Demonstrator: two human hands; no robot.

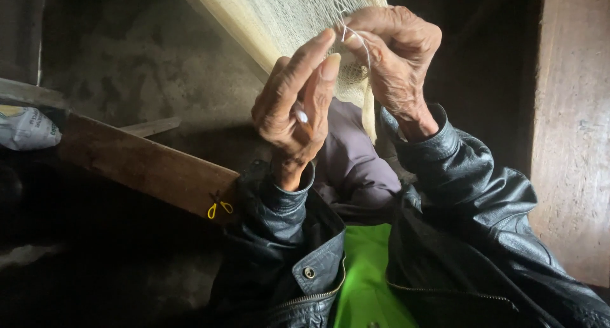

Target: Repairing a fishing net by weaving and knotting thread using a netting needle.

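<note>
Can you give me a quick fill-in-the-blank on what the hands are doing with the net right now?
1. Both hands are raised in front of a pale ____ that hangs from above.
2. The right hand pinches a thin white ____ at the mesh.
3. The left hand is raised just to the ____ of the right hand.
4. Small scissors with ____ handles lie on the wooden plank.

Missing words: net; thread; left; yellow

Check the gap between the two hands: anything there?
Head view: a thin white thread runs from the right hand toward the left hand, with cream netting behind.
</note>
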